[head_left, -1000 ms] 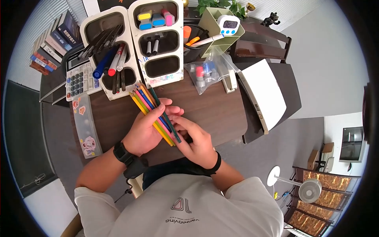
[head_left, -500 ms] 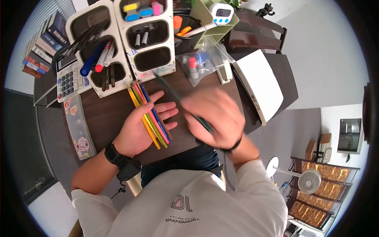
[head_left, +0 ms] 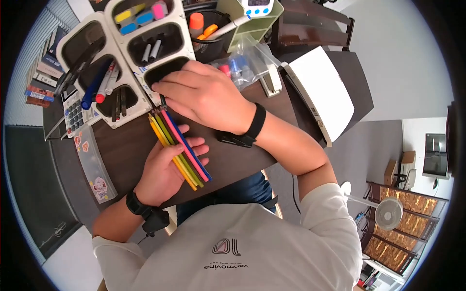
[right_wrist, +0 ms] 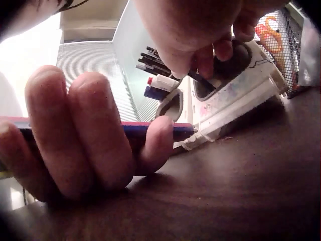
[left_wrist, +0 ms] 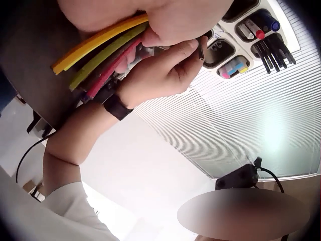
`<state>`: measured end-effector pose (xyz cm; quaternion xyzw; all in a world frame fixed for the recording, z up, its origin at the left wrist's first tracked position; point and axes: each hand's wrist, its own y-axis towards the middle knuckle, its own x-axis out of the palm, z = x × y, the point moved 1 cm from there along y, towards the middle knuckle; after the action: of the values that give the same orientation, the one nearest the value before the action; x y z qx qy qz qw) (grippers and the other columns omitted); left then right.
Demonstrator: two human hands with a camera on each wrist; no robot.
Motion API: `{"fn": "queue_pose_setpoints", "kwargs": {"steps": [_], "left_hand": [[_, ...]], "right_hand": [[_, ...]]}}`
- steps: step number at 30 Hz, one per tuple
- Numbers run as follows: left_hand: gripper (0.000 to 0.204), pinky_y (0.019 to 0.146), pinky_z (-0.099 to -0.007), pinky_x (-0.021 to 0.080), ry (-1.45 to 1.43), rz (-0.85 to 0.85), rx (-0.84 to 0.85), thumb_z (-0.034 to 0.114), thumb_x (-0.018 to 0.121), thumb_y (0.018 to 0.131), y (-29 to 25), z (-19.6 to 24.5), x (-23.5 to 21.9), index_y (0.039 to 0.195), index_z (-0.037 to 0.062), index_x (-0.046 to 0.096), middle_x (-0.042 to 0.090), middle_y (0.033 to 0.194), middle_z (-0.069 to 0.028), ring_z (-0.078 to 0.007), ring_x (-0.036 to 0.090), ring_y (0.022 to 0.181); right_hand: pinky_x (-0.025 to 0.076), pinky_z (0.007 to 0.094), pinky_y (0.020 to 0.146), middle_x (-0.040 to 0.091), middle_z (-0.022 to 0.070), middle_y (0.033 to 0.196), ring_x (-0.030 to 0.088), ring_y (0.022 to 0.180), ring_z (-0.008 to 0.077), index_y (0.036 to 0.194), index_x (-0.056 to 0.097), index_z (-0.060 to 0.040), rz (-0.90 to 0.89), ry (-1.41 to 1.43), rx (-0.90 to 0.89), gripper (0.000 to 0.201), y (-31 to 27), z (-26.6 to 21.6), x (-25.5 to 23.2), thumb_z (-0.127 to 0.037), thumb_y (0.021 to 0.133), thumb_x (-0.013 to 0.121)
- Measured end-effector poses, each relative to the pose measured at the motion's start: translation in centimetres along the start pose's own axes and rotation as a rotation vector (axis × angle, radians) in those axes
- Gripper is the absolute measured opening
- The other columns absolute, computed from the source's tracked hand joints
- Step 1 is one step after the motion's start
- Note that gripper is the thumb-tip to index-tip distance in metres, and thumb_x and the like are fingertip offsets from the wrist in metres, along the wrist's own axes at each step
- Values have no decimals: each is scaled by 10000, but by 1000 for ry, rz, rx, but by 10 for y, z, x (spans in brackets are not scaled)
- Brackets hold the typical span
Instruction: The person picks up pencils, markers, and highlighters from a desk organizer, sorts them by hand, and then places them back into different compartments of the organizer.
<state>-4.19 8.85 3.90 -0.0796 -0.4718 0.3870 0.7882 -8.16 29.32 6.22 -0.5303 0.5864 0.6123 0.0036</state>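
Observation:
In the head view, the left hand (head_left: 160, 174) holds a fanned bundle of coloured pencils (head_left: 187, 162), yellow, olive, pink and blue, with its thumb across them and the other fingers behind. Over the lowest compartment of the right-hand white organizer (head_left: 188, 50) is the right hand (head_left: 211, 97), palm down. It pinches a dark pencil (right_wrist: 203, 83), which slants into that compartment in the right wrist view. Most of this pencil is hidden by the hand in the head view. The left wrist view shows its end (left_wrist: 201, 52) between thumb and fingers.
The left organizer (head_left: 138, 104) holds pens and markers. Behind the right hand are a mesh pen cup (head_left: 208, 48) and a plastic bag of bottles (head_left: 242, 65). A stapler (head_left: 271, 85) and white box (head_left: 323, 94) lie right; a clear sticker-covered case (head_left: 94, 165) lies left.
The right hand has moved forward and left from the bundle to the organizer with a dark pencil. The left hand keeps fewer pencils, and the view has shifted.

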Motion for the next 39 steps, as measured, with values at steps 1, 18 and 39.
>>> {"fn": "queue_pose_setpoints", "kwargs": {"steps": [1, 18, 39], "left_hand": [[449, 1013, -496, 529, 12, 10, 6, 164, 525, 1023, 0, 1, 0, 1462, 103, 451, 637, 1270, -149, -297, 636, 1193], [269, 962, -369, 532, -134, 33, 105, 239, 463, 1100, 7, -5, -2, 1278, 79, 586, 690, 1169, -84, -183, 663, 1081], [554, 1056, -476, 484, -77, -126, 29, 343, 420, 1029, 3, -2, -13, 1508, 65, 420, 611, 1311, -182, -322, 608, 1221]], "right_hand": [[547, 347, 806, 709, 25, 1063, 616, 896, 219, 1157, 741, -86, -30, 10, 29, 347, -2, 1, -1, -140, 816, 770], [511, 390, 635, 589, 42, 845, 639, 768, 256, 1063, 740, -148, -467, 379, -2, 277, -25, -33, -49, -100, 790, 733], [569, 325, 715, 684, -7, 940, 679, 855, 213, 1046, 750, -132, 134, -67, 98, 223, -18, -12, 2, -178, 828, 739]]}}
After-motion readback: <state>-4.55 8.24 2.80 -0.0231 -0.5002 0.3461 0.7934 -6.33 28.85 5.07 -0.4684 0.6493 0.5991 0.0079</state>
